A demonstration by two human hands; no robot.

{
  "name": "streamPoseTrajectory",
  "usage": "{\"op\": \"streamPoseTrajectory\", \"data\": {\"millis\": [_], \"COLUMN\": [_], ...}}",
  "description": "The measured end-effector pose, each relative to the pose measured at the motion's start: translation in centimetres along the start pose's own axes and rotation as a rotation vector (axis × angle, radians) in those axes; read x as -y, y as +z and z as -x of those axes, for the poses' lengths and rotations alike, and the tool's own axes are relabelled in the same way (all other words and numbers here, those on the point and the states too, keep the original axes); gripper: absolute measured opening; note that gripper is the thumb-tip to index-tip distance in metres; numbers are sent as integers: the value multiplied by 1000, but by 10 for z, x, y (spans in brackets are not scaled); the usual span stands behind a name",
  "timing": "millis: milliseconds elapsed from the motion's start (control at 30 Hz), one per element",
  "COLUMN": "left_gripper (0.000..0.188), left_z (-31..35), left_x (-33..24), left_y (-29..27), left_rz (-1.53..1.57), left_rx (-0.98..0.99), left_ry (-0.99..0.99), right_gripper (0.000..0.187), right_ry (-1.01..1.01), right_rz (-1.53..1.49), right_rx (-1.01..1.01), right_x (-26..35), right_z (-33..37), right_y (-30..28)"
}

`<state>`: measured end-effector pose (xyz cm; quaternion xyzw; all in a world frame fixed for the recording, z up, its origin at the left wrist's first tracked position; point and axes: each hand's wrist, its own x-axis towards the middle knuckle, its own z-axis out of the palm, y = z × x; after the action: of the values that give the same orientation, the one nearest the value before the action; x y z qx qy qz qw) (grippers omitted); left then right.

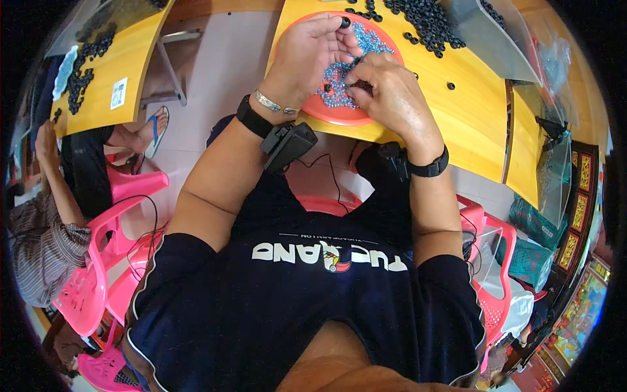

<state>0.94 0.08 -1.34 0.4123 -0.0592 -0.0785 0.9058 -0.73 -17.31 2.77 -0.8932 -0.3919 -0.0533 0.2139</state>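
Note:
A round orange-red tray (344, 117) on the yellow table holds many small shiny blue-silver pieces (370, 40). My left hand (313, 55) is over the tray's left side, palm turned up and fingers curled. A small black round part (345, 23) is pinched at its thumb tip. My right hand (392, 95) bends down over the tray's right side, close to the left fingertips. Its fingers are drawn together among the pieces, and what they hold is hidden. A few dark bits (328, 87) lie among the shiny pieces.
Loose black round parts (428, 25) are heaped on the yellow table (473, 111) beyond the tray, beside a grey bin (490, 39). To the left, another person (49, 242) sits at a second yellow table (134, 65) with more black parts. Pink plastic chairs (91, 287) stand around.

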Motion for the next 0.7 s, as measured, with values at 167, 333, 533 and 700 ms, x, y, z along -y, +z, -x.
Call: {"op": "streamPoseTrajectory", "data": {"millis": [167, 333, 533, 700], "left_gripper": [26, 25, 19, 20], "left_z": [0, 0, 0, 5], "left_x": [1, 1, -1, 0], "left_y": [0, 4, 3, 10], "left_rz": [-17, -12, 60, 57], "left_rx": [-10, -3, -14, -49], "left_ry": [3, 2, 6, -25], "right_gripper": [9, 10, 7, 19], "right_ry": [-78, -72, 293, 333], "right_rz": [57, 104, -522, -1233], "right_rx": [-2, 22, 17, -133], "right_x": [-1, -1, -13, -27], "right_z": [-1, -1, 0, -3], "right_y": [5, 8, -1, -6]}}
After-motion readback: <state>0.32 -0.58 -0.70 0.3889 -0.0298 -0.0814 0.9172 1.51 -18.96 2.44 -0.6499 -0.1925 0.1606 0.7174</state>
